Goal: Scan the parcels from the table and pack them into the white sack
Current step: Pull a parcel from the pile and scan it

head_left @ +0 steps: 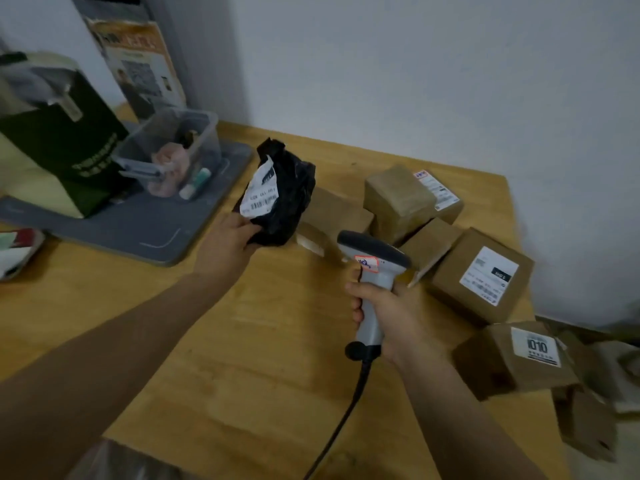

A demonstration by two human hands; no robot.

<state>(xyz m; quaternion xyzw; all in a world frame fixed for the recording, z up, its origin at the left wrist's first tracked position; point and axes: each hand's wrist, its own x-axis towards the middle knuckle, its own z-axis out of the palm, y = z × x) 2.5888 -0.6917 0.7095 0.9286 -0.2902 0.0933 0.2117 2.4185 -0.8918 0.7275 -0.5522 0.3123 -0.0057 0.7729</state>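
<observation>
- The right hand (391, 320) gripped the grey handle of the barcode scanner (372, 271) above the wooden table (242, 341); a black cable ran from the scanner's base toward the near edge
- Left of and beyond the scanner, the left hand (228, 242) held up a black plastic parcel (287, 199) by its lower end, its white label facing the camera
- Just beyond the scanner sat a tape-wrapped brown box (398, 199)
- Right of the scanner lay a cardboard box (481, 275) with a white label on top; nearer and further right, another labelled box (509, 355)
- Far left of the scanner, a grey tray (138, 230) carried a clear plastic tub (173, 150) and a dark green carton (62, 140)
</observation>
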